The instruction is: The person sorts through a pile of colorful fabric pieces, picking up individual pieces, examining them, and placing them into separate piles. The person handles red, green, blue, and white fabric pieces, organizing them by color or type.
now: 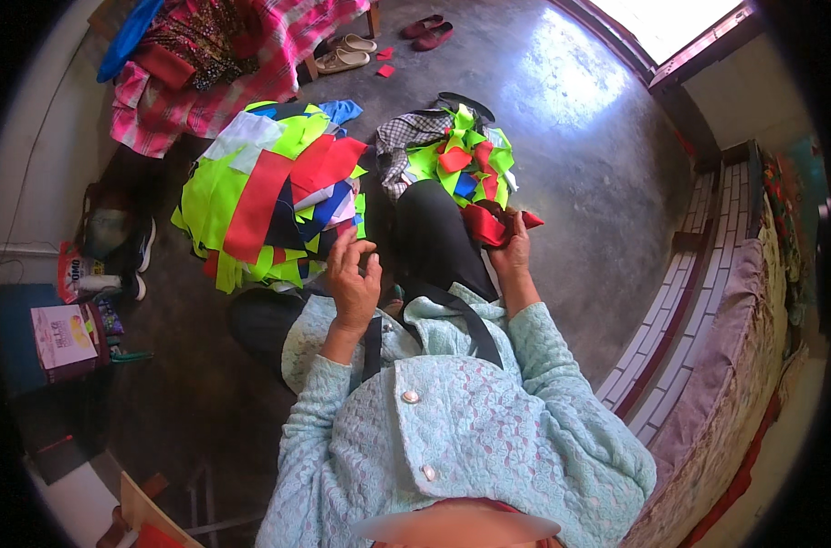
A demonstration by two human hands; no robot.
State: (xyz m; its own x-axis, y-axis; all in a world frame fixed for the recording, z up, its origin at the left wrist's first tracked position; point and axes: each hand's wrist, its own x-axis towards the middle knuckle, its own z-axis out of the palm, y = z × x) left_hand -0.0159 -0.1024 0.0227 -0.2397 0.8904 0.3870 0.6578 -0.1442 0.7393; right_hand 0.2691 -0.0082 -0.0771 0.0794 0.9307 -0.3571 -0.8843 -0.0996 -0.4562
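Observation:
A large heap of fabric strips (258,205) in neon yellow-green, red, dark blue and white rises in front of me on the left. Beside its near right edge my left hand (352,279) is raised, fingers loosely bent and apart, with nothing visible in it. My right hand (514,254), by my right knee, is closed on a red fabric piece (485,225); a corner sticks out past the fingers. Just beyond it lies a smaller pile of cut scraps (470,157), green, red and blue, on a black-and-white checked cloth (403,137).
A pink plaid cloth (283,41) drapes over furniture at the far left. Tan shoes (342,60), dark red shoes (429,35) and red scraps (384,69) lie on the grey floor (589,192). Boxes (64,338) stand at left; a bed-like frame (680,310) runs along the right.

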